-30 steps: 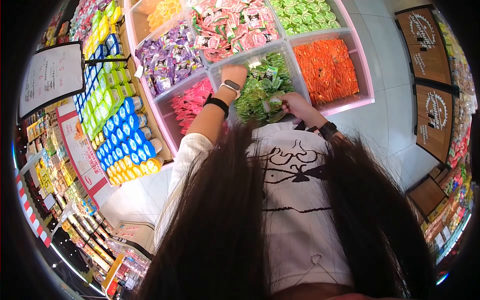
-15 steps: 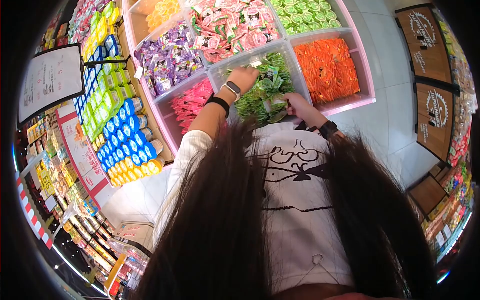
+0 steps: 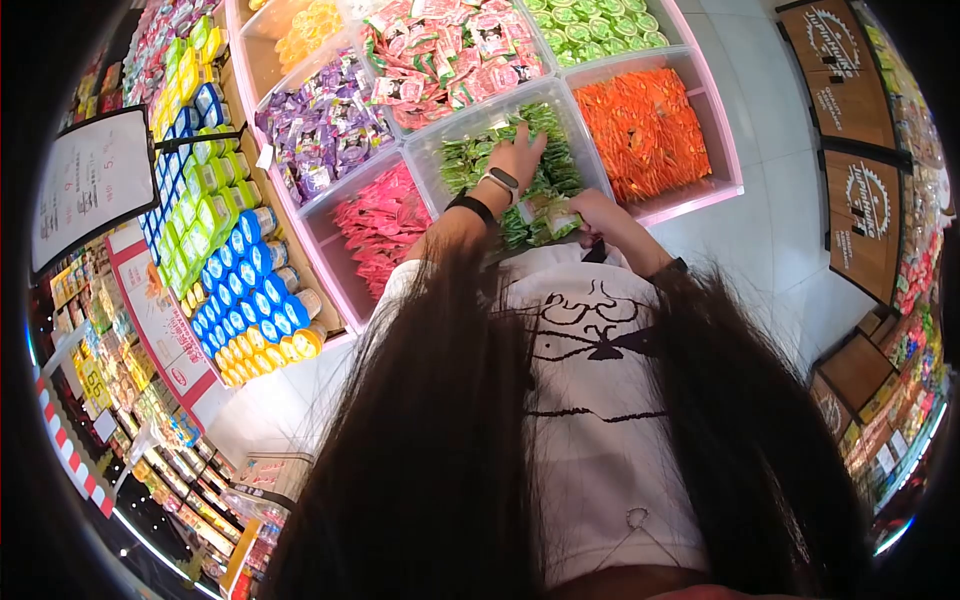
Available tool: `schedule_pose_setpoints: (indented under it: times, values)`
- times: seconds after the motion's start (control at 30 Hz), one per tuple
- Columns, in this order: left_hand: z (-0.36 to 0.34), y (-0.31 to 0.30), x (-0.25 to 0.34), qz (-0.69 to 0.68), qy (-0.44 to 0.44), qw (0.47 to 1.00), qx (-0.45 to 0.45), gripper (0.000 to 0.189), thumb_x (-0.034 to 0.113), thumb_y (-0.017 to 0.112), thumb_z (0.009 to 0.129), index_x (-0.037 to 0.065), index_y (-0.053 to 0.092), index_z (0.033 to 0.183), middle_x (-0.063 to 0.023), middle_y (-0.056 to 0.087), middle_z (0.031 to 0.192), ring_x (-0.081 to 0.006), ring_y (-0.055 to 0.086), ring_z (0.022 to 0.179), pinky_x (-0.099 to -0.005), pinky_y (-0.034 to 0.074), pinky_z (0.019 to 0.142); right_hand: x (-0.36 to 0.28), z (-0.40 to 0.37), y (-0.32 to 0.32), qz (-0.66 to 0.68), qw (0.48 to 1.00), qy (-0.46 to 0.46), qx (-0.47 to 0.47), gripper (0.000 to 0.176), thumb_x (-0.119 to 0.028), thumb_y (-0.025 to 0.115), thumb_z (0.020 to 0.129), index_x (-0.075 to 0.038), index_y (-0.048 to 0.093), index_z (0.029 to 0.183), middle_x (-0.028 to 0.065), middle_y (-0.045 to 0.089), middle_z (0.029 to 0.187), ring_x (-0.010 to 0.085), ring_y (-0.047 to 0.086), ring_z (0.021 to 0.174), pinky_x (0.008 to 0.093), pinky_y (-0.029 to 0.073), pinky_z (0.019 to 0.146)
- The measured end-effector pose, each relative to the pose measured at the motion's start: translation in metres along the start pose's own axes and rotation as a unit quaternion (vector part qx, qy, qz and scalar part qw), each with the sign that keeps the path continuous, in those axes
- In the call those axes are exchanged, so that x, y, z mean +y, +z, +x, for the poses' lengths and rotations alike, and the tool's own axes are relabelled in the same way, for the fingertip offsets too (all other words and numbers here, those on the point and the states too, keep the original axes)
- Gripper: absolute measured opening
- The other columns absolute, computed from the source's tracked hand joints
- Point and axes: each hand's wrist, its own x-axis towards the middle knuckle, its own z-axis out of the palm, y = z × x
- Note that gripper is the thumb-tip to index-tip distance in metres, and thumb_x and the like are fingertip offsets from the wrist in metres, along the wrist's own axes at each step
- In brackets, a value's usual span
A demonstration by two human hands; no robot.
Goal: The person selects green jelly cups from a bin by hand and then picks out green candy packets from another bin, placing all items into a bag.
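Observation:
My left hand (image 3: 517,160), with a band on its wrist, lies over the green snack packets (image 3: 460,160) in the middle bin. Its fingers are apart and their tips rest on the packets. Low in the same bin, close to my shirt, my right hand (image 3: 598,212) is closed on the edge of a green packet (image 3: 550,214). More green packets lie loosely under and beside that one. The clear wall of the bin (image 3: 577,125) runs just right of both hands.
Neighbouring bins hold orange packets (image 3: 645,135), pink packets (image 3: 380,225), purple packets (image 3: 325,125), red-and-white packets (image 3: 455,60) and green round cups (image 3: 600,25). Stacked blue-lidded tubs (image 3: 240,270) and a price sign (image 3: 95,190) stand left. Wooden crates (image 3: 860,225) line the right side.
My left hand has moved right and toward my body, and its fingers have spread over the packets. My right hand stays at the near part of the bin; the view has shifted slightly.

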Motion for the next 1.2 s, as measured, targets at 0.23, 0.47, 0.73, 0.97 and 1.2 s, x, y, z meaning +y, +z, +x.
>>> schedule_pose_setpoints:
  times: [0.23, 0.47, 0.73, 0.97, 1.2]
  values:
    - [-0.004, 0.004, -0.043, -0.067, 0.063, 0.995, 0.034, 0.024, 0.004, 0.041, 0.073, 0.006, 0.049, 0.095, -0.0173, 0.052, 0.090, -0.0317, 0.055, 0.077, -0.0391, 0.045, 0.065, 0.009, -0.025, -0.030, 0.069, 0.990, -0.110, 0.057, 0.016, -0.014, 0.046, 0.072, -0.003, 0.049, 0.062, 0.0013, 0.041, 0.046, 0.0094, 0.039, 0.035, 0.0228, 0.034, 0.032]
    - [-0.016, -0.011, -0.045, 0.003, 0.138, 0.989, -0.042, 0.017, 0.007, 0.043, 0.071, 0.007, 0.057, 0.081, -0.0160, 0.056, 0.068, -0.0331, 0.056, 0.070, -0.0394, 0.045, 0.061, 0.011, -0.026, -0.027, 0.090, 0.982, -0.143, 0.080, 0.016, -0.015, 0.046, 0.073, -0.003, 0.051, 0.065, 0.0014, 0.045, 0.049, 0.0082, 0.041, 0.038, 0.0196, 0.033, 0.034]
    - [-0.058, -0.030, -0.033, 0.023, 0.163, 0.978, -0.128, 0.013, 0.008, 0.053, 0.061, 0.006, 0.056, 0.074, -0.0162, 0.056, 0.068, -0.0326, 0.056, 0.069, -0.0411, 0.045, 0.059, 0.019, -0.021, -0.026, 0.160, 0.969, -0.174, 0.070, 0.017, -0.015, 0.045, 0.074, -0.002, 0.050, 0.064, 0.0036, 0.045, 0.048, 0.0122, 0.043, 0.034, 0.0219, 0.033, 0.031]
    - [-0.057, -0.021, -0.013, -0.119, 0.045, 0.992, -0.019, 0.018, 0.019, 0.055, 0.066, 0.005, 0.054, 0.077, -0.0156, 0.055, 0.075, -0.0322, 0.054, 0.074, -0.0412, 0.044, 0.063, 0.015, -0.032, -0.024, 0.220, 0.952, -0.201, 0.068, 0.016, -0.013, 0.043, 0.074, -0.002, 0.047, 0.063, 0.0028, 0.041, 0.048, 0.0101, 0.036, 0.033, 0.0239, 0.035, 0.034]
    - [-0.042, 0.004, 0.035, -0.050, -0.040, 0.988, -0.140, 0.069, 0.044, 0.063, 0.059, 0.007, 0.040, 0.112, -0.0227, 0.039, 0.108, -0.0414, 0.051, 0.085, -0.0420, 0.043, 0.075, 0.018, -0.035, -0.022, 0.207, 0.952, -0.211, 0.081, 0.016, -0.014, 0.043, 0.075, -0.004, 0.047, 0.063, 0.0010, 0.039, 0.048, 0.0084, 0.031, 0.033, 0.0241, 0.037, 0.036]
